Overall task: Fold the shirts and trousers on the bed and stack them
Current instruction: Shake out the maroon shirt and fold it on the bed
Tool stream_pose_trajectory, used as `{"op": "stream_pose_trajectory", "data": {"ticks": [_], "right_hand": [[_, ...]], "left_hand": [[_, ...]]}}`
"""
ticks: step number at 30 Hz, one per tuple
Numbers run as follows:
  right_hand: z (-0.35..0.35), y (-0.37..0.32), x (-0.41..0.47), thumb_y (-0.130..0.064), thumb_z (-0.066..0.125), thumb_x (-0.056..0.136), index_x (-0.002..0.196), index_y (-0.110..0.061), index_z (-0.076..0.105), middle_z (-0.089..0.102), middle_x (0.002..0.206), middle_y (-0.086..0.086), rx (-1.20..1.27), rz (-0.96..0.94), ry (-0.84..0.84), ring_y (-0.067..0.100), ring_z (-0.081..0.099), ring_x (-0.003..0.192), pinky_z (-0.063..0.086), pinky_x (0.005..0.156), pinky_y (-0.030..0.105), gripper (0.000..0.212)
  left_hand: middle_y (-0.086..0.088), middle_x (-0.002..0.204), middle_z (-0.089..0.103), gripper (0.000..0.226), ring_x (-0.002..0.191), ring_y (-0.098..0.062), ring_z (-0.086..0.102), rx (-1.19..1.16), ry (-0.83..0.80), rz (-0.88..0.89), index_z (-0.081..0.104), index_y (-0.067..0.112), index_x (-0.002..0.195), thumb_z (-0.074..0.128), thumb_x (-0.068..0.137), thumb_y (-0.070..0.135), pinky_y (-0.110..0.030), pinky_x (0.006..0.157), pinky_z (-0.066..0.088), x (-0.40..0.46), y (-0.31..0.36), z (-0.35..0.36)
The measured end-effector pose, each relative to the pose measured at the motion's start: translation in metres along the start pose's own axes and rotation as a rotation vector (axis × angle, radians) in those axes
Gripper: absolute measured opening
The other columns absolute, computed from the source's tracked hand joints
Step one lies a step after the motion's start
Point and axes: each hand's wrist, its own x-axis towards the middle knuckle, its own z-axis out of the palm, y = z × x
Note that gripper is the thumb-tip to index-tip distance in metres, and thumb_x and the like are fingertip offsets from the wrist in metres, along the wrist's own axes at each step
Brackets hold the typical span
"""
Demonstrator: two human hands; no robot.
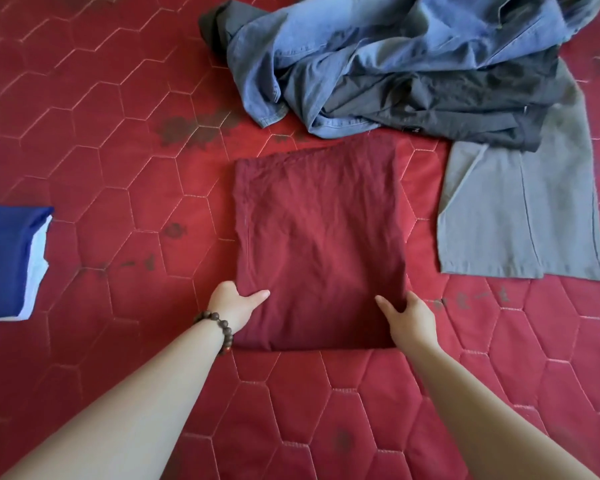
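Maroon folded garment between left hand, right hand

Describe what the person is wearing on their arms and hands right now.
Both forearms are bare, with no sleeves in view and no gloves. The left hand has a bracelet of round dark brown wooden beads around the wrist. The right hand and its wrist carry nothing: no watch, ring or band shows.

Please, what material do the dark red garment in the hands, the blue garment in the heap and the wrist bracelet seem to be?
Dark red garment: probably woven cotton, matte, with fine creases.
Blue garment: looks like light denim or chambray, faded, with visible stitched seams.
Bracelet: round brown beads, likely wood, slightly glossy.
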Motion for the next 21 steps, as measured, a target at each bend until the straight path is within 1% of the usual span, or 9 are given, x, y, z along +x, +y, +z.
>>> {"op": "stream_pose_trajectory", "data": {"ticks": [3,5,7,10,14,16,18,20,21], "right_hand": [[0.001,0.019,-0.018,-0.039,0.065,0.088,0.087,-0.009,0.053,0.057,0.078,0.002,0.007,0.011,0.023,0.023,0.051,0.077,0.037,0.068,0.032,0.033],[-0.003,0.035,-0.032,-0.039,0.066,0.087,0.077,-0.011,0.047,0.054,0.072,0.001,0.009,0.046,0.024,0.024,0.051,0.073,0.036,0.065,0.033,0.035],[-0.008,0.054,-0.05,-0.039,0.068,0.086,0.068,-0.014,0.038,0.049,0.066,0.001,-0.025,0.084,0.026,0.024,0.048,0.066,0.032,0.06,0.034,0.043],[-0.018,0.086,-0.078,-0.038,0.069,0.085,0.072,-0.009,0.043,0.048,0.064,0.002,-0.073,0.152,0.009,0.026,0.047,0.066,0.032,0.06,0.034,0.041],[-0.033,0.122,-0.105,-0.037,0.07,0.084,0.083,-0.005,0.054,0.053,0.068,0.002,-0.098,0.22,0.002,0.033,0.058,0.08,0.039,0.064,0.035,0.035],[-0.038,0.132,-0.113,-0.038,0.072,0.083,0.084,-0.007,0.053,0.055,0.073,0.004,-0.12,0.229,0.003,0.035,0.059,0.084,0.041,0.066,0.036,0.036],[-0.041,0.136,-0.118,-0.043,0.073,0.081,0.084,-0.009,0.05,0.057,0.077,0.005,-0.139,0.224,-0.013,0.034,0.06,0.084,0.043,0.066,0.036,0.041],[-0.045,0.133,-0.121,-0.049,0.073,0.078,0.085,-0.01,0.046,0.058,0.08,0.006,-0.17,0.201,-0.036,0.033,0.059,0.083,0.043,0.064,0.036,0.048],[-0.047,0.13,-0.121,-0.052,0.072,0.077,0.086,-0.01,0.044,0.058,0.082,0.006,-0.19,0.183,-0.047,0.033,0.059,0.084,0.042,0.064,0.036,0.051]], "left_hand": [[0.007,0.07,0.056,0.031,0.072,-0.02,0.054,-0.022,0.02,-0.037,0.053,0.018,0.071,0.076,0.08,0.038,-0.026,0.068,0.038,-0.028,-0.012,0.011],[0.007,0.071,0.057,0.031,0.075,-0.022,0.056,-0.041,-0.006,-0.074,0.053,0.019,0.072,0.076,0.079,0.038,-0.025,0.071,0.039,-0.049,-0.026,0.023],[-0.001,0.083,0.066,0.03,0.084,-0.026,0.062,-0.043,-0.055,-0.106,0.063,0.011,0.085,0.077,0.079,0.038,-0.026,0.074,0.042,-0.074,-0.044,0.038],[-0.006,0.097,0.07,0.042,0.094,-0.028,0.065,-0.021,-0.15,-0.172,0.066,0.007,0.1,0.078,0.077,0.039,-0.026,0.077,0.044,-0.112,-0.072,0.066],[0.012,0.077,0.064,0.031,0.092,-0.021,0.067,0.015,-0.295,-0.22,0.061,0.021,0.082,0.08,0.072,0.043,-0.022,0.074,0.044,-0.158,-0.101,0.094],[0.015,0.083,0.068,0.031,0.095,-0.016,0.068,0.042,-0.449,-0.193,0.065,0.024,0.083,0.08,0.07,0.049,-0.022,0.078,0.049,-0.171,-0.111,0.096],[0.007,0.093,0.072,0.047,0.091,-0.015,0.068,0.182,-0.603,-0.183,0.066,0.024,0.088,0.076,0.065,0.063,-0.029,0.079,0.057,-0.171,-0.111,0.081],[0.004,0.084,0.071,0.064,0.076,-0.014,0.069,0.549,-0.725,-0.092,0.063,0.019,0.08,0.063,0.058,0.079,-0.027,0.064,0.058,-0.157,-0.099,0.054],[0.005,0.075,0.069,0.068,0.069,-0.015,0.068,0.753,-0.716,-0.005,0.061,0.017,0.073,0.057,0.058,0.083,-0.026,0.06,0.054,-0.146,-0.089,0.04]]}}
